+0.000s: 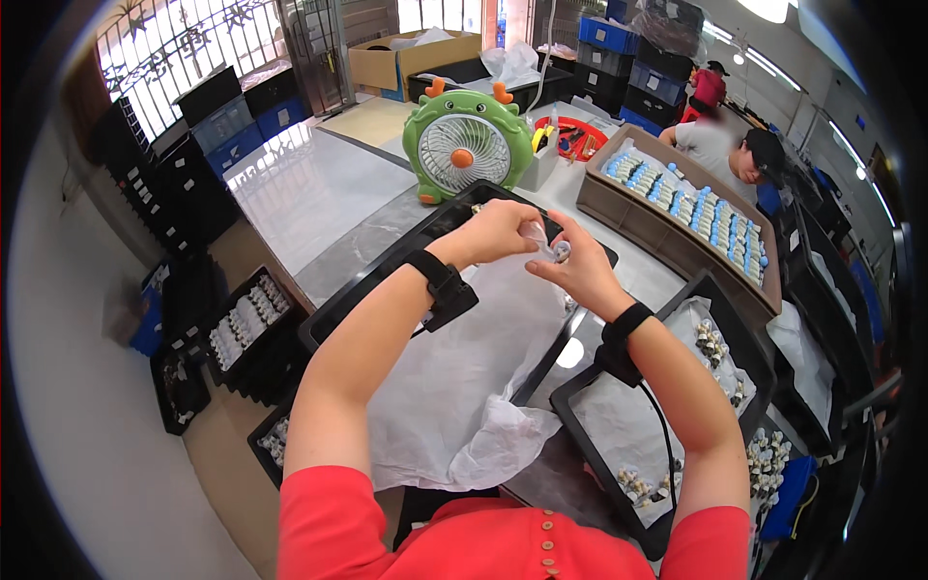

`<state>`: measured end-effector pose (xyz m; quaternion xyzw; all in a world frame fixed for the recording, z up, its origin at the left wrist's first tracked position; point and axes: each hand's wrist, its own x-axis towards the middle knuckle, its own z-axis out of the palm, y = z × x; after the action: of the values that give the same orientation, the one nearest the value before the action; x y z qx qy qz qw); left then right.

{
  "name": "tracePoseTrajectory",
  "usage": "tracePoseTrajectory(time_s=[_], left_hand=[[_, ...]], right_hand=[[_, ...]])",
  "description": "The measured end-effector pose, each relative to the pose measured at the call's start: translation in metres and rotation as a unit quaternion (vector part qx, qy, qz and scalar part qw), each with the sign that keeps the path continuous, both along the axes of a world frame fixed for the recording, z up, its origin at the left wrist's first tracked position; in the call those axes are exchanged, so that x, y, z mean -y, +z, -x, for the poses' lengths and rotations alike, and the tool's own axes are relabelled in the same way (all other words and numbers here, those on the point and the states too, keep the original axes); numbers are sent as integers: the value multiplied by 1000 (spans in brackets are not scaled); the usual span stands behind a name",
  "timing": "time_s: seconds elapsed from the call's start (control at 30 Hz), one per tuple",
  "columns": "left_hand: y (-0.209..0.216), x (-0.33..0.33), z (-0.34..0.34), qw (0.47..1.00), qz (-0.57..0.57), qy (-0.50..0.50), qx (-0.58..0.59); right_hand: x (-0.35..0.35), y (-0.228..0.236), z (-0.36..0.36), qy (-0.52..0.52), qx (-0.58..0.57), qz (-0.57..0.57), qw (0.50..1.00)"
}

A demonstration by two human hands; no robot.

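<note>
Over the far part of a black tray, my two hands work close together. My left hand is closed in a pinch around a small translucent whitish piece, whose kind I cannot make out. Between thumb and fingers my right hand grips a small white round part. A thin white sheet lines the tray and hangs over its near edge. Dark straps circle both wrists, and a cable runs down from the right one.
A green cartoon-shaped fan stands beyond the tray. To the right are a brown crate of blue-and-white parts and a black tray with small parts on white sheet. Stacked bins stand far left. A person sits behind the crate.
</note>
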<state>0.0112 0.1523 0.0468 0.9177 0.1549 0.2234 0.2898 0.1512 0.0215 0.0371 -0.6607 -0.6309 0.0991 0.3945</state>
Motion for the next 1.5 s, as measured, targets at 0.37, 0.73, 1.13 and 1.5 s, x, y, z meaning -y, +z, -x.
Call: tracePoseTrajectory(time_s=[0.37,0.73,1.13,1.5], left_hand=[[-43,51,72,946,-21,78,-313],[29,-84,111,943,-114,174,-260],[1,-100,99,825,-303,296,-375],[-43,-104,44,933,47,346,-85]], right_hand=[[-11,-22,-46,-66,-80,33,994],[-4,-19,-41,-63,210,134,966],[-12,-30,-53,-47,406,198,891],[-21,-17,-57,67,257,236,935]])
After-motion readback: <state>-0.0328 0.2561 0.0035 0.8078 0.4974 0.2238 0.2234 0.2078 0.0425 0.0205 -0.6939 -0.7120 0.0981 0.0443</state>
